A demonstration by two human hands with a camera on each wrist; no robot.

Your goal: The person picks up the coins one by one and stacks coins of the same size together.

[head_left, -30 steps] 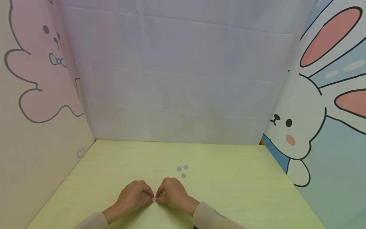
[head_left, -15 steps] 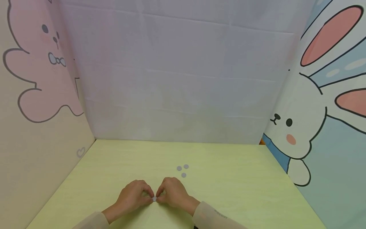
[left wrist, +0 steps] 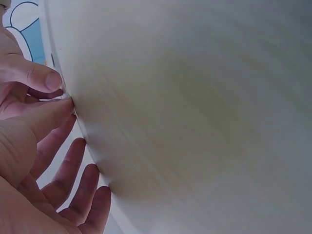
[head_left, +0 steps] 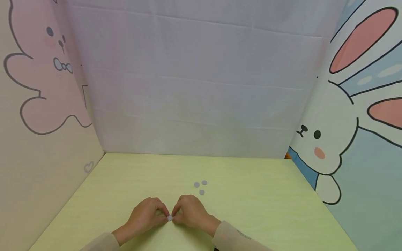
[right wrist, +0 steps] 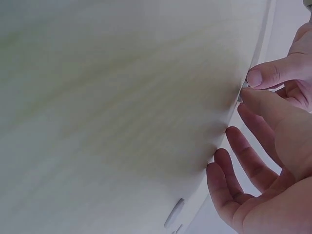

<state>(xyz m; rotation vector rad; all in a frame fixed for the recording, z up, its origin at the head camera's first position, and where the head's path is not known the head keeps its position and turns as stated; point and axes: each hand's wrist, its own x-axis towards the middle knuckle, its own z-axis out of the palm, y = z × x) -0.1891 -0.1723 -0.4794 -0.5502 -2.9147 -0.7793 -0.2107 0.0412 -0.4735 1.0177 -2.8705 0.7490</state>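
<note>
A small grey disc (head_left: pixel 169 218) is low over the pale green table (head_left: pixel 257 202), near its front edge, and both hands pinch it. My left hand (head_left: pixel 164 216) holds its left rim between thumb and forefinger, while my right hand (head_left: pixel 175 216) holds the right rim the same way. In the left wrist view the left hand (left wrist: pixel 67 95) shows thumb and forefinger closed on a thin edge, the other fingers loosely spread. The right hand (right wrist: pixel 245 88) looks the same in the right wrist view. The disc's face is mostly hidden by the fingertips.
Three more grey discs (head_left: pixel 201 186) lie in a small cluster just beyond the right hand; one disc (right wrist: pixel 174 213) shows in the right wrist view. A white sheet (head_left: pixel 194 87) closes the back, and cartoon rabbit panels (head_left: pixel 342 139) stand at the left and right sides.
</note>
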